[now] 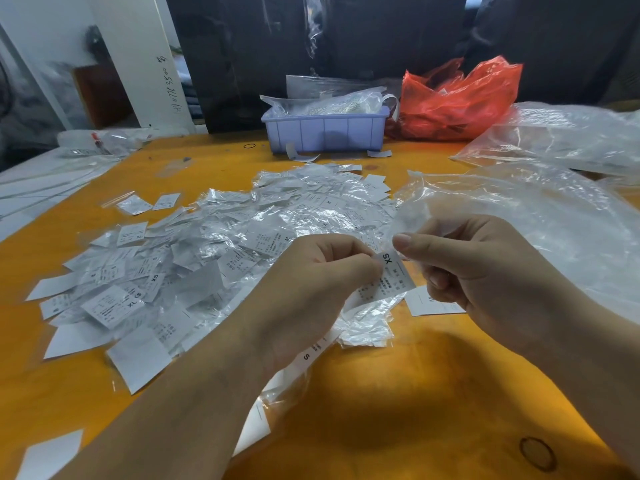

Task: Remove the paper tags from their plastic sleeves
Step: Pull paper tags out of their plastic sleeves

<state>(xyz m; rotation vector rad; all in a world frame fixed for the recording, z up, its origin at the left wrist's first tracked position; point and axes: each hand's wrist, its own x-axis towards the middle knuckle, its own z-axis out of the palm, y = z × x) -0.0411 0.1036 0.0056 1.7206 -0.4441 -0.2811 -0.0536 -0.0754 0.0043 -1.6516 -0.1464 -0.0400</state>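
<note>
Clear plastic, an XS paper tag inside: its sleeve is pinched by the right hand, the tag's edge by the left hand, probably so they can be pulled apart. It's held over the orange counter, just beside the pile of sleeved tags, so the next is reachable.

Bright, seemingly overhead light; glare glints off the plastic sleeves, a soft shadow darkens the orange table, edges bow.
</note>
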